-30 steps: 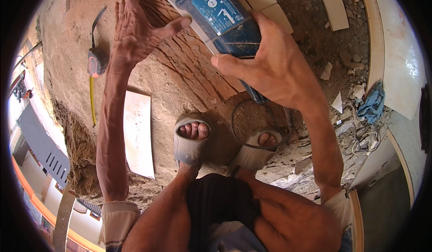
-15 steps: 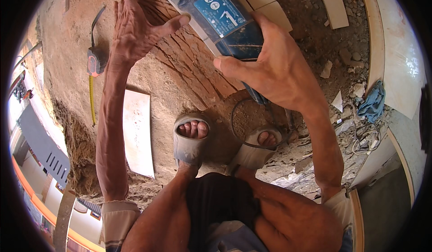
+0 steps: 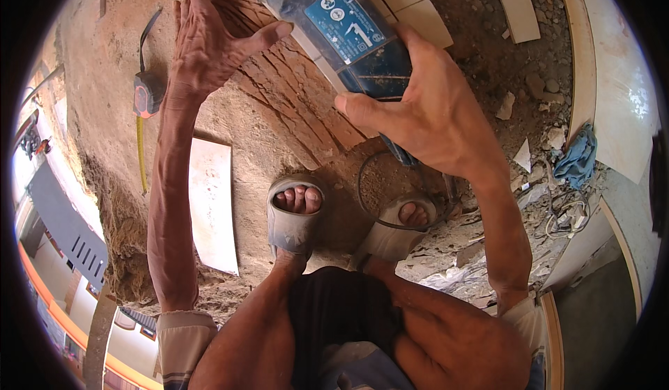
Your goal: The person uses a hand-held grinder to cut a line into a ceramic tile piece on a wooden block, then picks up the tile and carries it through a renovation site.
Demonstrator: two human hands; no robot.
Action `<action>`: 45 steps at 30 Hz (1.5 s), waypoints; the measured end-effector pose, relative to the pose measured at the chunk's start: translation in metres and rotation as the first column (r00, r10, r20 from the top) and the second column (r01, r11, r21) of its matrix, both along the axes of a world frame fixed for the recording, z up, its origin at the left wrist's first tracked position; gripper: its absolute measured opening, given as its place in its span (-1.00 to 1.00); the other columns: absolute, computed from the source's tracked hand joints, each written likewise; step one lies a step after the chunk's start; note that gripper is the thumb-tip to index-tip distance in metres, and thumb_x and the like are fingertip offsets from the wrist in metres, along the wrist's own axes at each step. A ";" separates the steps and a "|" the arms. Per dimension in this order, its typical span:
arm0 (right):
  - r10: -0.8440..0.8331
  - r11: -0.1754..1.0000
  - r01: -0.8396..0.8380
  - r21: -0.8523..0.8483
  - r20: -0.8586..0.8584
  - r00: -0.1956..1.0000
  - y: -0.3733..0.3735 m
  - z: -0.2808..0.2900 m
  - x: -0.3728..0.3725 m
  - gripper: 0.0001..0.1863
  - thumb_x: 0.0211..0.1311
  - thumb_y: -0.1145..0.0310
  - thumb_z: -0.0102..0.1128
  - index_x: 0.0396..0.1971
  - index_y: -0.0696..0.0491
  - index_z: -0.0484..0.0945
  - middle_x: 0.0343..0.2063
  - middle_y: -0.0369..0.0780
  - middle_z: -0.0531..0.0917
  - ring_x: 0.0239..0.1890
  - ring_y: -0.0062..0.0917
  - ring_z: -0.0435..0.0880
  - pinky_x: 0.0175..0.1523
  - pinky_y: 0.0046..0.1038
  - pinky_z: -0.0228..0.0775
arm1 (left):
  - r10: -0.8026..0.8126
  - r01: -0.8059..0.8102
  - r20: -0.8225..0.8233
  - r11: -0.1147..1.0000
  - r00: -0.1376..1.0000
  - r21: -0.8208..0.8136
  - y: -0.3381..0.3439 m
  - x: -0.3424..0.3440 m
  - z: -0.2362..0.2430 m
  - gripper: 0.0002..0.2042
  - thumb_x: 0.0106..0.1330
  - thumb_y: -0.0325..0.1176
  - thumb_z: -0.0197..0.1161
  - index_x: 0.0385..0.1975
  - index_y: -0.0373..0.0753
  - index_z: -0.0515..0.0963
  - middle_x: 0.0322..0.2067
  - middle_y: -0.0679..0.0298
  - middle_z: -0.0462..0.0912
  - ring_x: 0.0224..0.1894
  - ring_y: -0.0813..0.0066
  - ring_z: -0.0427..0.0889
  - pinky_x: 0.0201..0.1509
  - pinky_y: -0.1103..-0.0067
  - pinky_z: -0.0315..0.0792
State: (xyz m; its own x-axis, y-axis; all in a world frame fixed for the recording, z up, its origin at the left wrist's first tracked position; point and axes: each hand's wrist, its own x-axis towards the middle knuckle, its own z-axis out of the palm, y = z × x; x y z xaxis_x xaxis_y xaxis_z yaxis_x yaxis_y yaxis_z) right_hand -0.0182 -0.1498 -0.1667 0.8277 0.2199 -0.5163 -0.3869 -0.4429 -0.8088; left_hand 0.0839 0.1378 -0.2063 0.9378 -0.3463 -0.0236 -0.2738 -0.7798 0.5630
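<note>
My right hand is wrapped round the rear of a dusty dark-blue corded power tool, its thumb on the near left side. The tool's working end is beyond the top edge, so its exact kind is hidden. Beneath it lie pale tiles on a grooved reddish-brown board. My left hand is spread over the board's left side. Its thumb points right, its tip by the pale edge beside the tool; the fingers stretch toward the top edge.
A tape measure with its yellow blade out lies left of my left forearm. A white tile piece is near my sandalled feet. Black cord loops over the right foot. Rubble, a blue rag and large panels are at right.
The power tool and my right hand have shifted slightly to the right and nearer to me. My left hand stays practically in place.
</note>
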 end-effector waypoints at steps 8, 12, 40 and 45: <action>0.015 1.000 -0.015 0.007 -0.005 1.000 -0.001 0.001 -0.003 -0.23 0.12 -0.06 0.63 0.13 0.23 0.59 -0.19 -0.07 0.76 -0.17 -0.31 0.79 0.05 -0.25 0.63 | -0.086 0.086 0.128 0.996 0.988 0.007 0.024 0.004 -0.023 0.42 -0.12 0.65 0.53 0.57 -0.37 0.13 0.16 -0.05 0.47 0.08 0.20 0.53 0.19 0.20 0.46; 0.024 1.000 -0.024 0.000 -0.010 1.000 -0.003 0.002 -0.004 -0.23 0.12 -0.04 0.64 0.13 0.24 0.58 -0.20 -0.07 0.76 -0.18 -0.31 0.79 0.05 -0.25 0.63 | -0.074 0.080 0.091 0.995 0.993 -0.059 0.023 0.003 -0.023 0.42 -0.10 0.65 0.52 0.56 -0.39 0.14 0.03 0.06 0.49 0.01 0.25 0.52 0.13 0.24 0.45; 0.002 0.999 -0.001 -0.032 0.024 1.000 -0.010 0.003 -0.024 -0.24 0.13 -0.02 0.66 0.14 0.21 0.56 -0.19 -0.13 0.73 -0.18 -0.38 0.74 0.03 -0.28 0.61 | -0.080 0.070 0.100 0.993 0.992 0.100 0.018 0.002 -0.011 0.38 -0.09 0.58 0.58 0.55 -0.38 0.17 0.36 -0.20 0.40 0.41 -0.05 0.41 0.49 0.09 0.27; 0.014 1.000 -0.013 -0.023 0.015 1.000 -0.012 0.006 -0.025 -0.24 0.14 -0.01 0.66 0.15 0.20 0.55 -0.18 -0.10 0.73 -0.15 -0.36 0.75 0.04 -0.27 0.61 | -0.152 0.130 0.210 0.985 0.966 0.113 0.032 0.006 -0.025 0.37 -0.10 0.55 0.59 0.55 -0.38 0.17 0.33 -0.19 0.43 0.37 -0.04 0.43 0.48 0.10 0.29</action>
State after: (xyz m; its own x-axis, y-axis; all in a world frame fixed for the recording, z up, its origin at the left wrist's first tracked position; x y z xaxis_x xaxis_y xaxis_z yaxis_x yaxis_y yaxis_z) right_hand -0.0435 -0.1616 -0.1608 0.8325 0.2193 -0.5088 -0.3687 -0.4662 -0.8042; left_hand 0.0897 0.1701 -0.2315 0.8661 -0.4815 0.1345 -0.4919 -0.7728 0.4010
